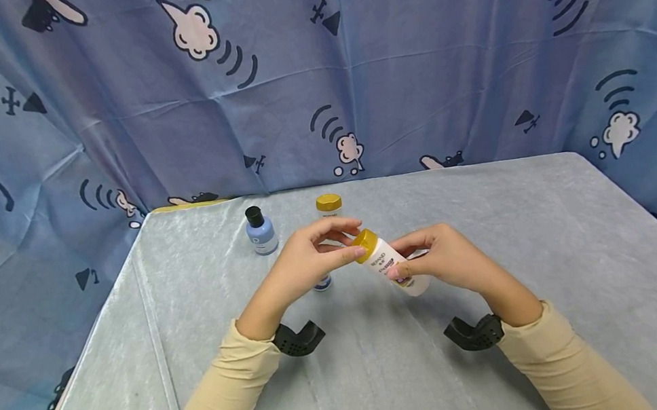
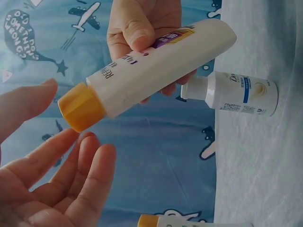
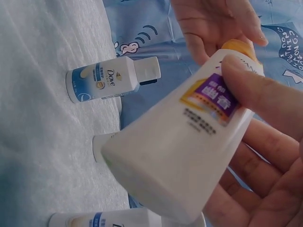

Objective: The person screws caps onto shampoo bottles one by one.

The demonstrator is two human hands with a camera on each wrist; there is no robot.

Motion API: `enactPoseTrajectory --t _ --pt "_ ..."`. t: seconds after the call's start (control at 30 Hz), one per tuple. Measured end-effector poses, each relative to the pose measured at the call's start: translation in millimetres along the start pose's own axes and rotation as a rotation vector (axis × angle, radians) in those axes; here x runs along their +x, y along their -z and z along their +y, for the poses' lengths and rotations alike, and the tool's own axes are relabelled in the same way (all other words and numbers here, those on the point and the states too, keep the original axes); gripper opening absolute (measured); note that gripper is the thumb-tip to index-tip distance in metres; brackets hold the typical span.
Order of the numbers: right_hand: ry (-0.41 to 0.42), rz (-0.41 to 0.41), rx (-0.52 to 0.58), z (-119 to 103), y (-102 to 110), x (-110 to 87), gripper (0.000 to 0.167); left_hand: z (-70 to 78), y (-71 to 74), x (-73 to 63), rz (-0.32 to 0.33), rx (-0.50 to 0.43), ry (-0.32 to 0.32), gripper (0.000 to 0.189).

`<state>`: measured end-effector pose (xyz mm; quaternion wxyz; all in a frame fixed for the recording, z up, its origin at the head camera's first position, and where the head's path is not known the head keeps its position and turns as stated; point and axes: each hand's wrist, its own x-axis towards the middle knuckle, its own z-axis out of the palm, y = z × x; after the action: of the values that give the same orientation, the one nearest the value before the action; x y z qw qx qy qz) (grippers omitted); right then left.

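Note:
A white bottle (image 1: 381, 258) with a yellow cap (image 1: 365, 244) is held tilted above the table, cap toward the upper left. My right hand (image 1: 443, 261) grips its body, thumb on the label side and fingers behind, as the right wrist view also shows. Around the cap lies my left hand (image 1: 316, 254), its fingers loosely spread. In the left wrist view the thumb (image 2: 35, 104) stands apart from the cap, and the forefinger tip is close under it; whether it touches, I cannot tell.
On the grey cloth-covered table (image 1: 236, 408), a blue bottle with black cap (image 1: 261, 234) stands back left. Another yellow-capped bottle (image 1: 328, 203) stands behind my left hand, which mostly hides a blue-based bottle (image 1: 323, 283). A Dove bottle (image 3: 102, 80) shows in the right wrist view.

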<state>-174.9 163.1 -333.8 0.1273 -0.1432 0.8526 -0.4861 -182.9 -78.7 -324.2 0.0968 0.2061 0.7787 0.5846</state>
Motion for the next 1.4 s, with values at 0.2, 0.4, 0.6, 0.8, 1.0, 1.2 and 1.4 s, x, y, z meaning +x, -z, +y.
enactPoseTrajectory --t 0.2,0.4,0.6,0.8,1.0,1.2,1.4 --pt "-0.007 -0.004 0.003 0.4 0.0 0.2 0.041 -2.2 -0.5 1.3 0.012 0.045 -0.031 0.030" --pt "-0.002 -0.015 0.013 1.1 0.0 -0.3 0.041 -3.4 -0.7 1.3 -0.008 0.039 -0.068 0.029" --pt "0.007 -0.024 0.011 1.9 0.5 -0.1 0.040 -3.6 0.5 1.0 -0.041 0.027 -0.116 0.030" --pt "0.016 -0.033 0.012 2.9 0.9 0.6 0.040 -2.9 1.9 -0.5 -0.077 0.007 -0.130 0.031" --pt "0.014 -0.038 0.022 2.9 0.7 0.3 0.041 -2.6 3.1 -1.0 -0.091 0.002 -0.131 0.033" --pt "-0.001 -0.020 0.017 0.8 1.8 0.0 0.040 -0.8 8.3 -1.4 -0.040 0.037 -0.106 0.040" --pt "0.016 -0.037 -0.002 -0.1 2.7 -1.0 0.041 -1.3 6.9 -1.0 -0.095 0.019 -0.151 0.036"
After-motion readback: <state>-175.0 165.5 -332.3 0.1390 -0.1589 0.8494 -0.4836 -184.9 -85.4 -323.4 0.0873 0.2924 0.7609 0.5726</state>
